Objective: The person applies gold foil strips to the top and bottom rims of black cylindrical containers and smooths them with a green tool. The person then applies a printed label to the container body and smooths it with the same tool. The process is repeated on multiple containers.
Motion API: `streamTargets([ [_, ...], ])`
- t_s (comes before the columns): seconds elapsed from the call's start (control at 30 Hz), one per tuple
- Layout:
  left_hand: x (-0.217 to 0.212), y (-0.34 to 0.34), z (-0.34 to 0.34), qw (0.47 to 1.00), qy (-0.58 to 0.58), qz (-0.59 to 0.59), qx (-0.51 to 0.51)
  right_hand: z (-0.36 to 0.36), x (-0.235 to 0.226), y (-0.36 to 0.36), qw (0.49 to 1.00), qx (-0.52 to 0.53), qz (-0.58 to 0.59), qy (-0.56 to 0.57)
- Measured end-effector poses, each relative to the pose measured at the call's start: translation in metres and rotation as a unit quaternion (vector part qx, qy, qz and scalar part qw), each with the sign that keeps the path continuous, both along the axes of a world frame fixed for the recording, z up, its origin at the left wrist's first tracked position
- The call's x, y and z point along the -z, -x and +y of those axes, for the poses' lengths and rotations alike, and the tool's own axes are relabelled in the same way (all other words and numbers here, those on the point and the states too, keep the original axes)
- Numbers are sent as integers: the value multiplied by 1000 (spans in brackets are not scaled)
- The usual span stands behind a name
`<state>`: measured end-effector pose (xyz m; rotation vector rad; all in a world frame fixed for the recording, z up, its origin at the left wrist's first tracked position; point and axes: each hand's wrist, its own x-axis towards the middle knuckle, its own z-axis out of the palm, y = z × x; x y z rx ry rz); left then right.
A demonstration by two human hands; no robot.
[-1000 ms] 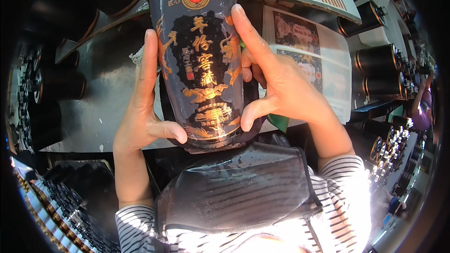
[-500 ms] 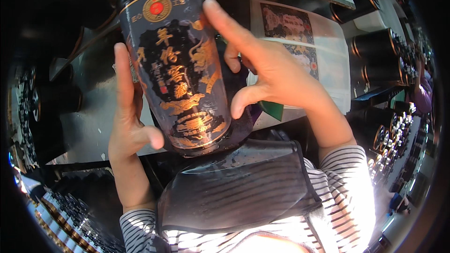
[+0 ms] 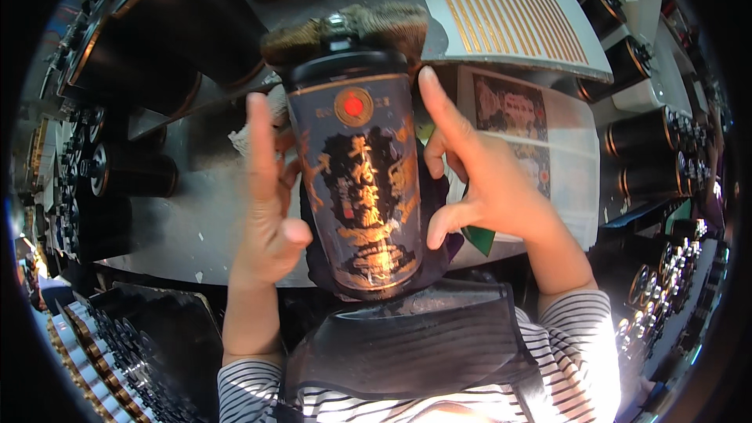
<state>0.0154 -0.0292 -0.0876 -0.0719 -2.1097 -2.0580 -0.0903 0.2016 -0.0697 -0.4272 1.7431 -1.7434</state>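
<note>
A tall black bottle [image 3: 359,180] with gold ornament, gold writing and a red round seal near its top stands upright in front of me over a grey worktable [image 3: 188,219]. My left hand [image 3: 270,204] presses its left side with fingers stretched up and the thumb curled in. My right hand [image 3: 478,180] holds its right side, forefinger pointing up along the bottle. A brown brush head [image 3: 345,25] lies just behind the bottle's cap. Striped sleeves cover my forearms.
Sheets of gold-striped labels [image 3: 509,8] lie at the back right, printed label sheets [image 3: 540,149] beside my right hand. Black bottles [image 3: 642,137] lie on the right, more black cylinders [image 3: 133,176] on the left. Trays of bottle caps [image 3: 133,352] sit at lower left. A dark apron [image 3: 407,345] hangs below.
The bottle has come back from a leftward tilt to upright and sits lower in view. My left hand's fingers have spread up along its side.
</note>
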Motion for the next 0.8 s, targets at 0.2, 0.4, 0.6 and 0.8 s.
streamTargets([
  [0.2, 11, 9, 5, 995, -94, -7, 18, -5, 1, 2, 1000, -5, -11, -5],
  [0.4, 4, 3, -1, 1000, -4, -4, 6, 0, 2, 1, 1000, -2, -21, -13],
  [0.6, 17, 4, -1, 998, -39, -29, 26, 0, 3, -1, 1000, -3, -29, -12],
  [0.8, 19, -1, -19, 998, -51, -14, 40, 0, 1, -5, 1000, -1, -28, -9],
])
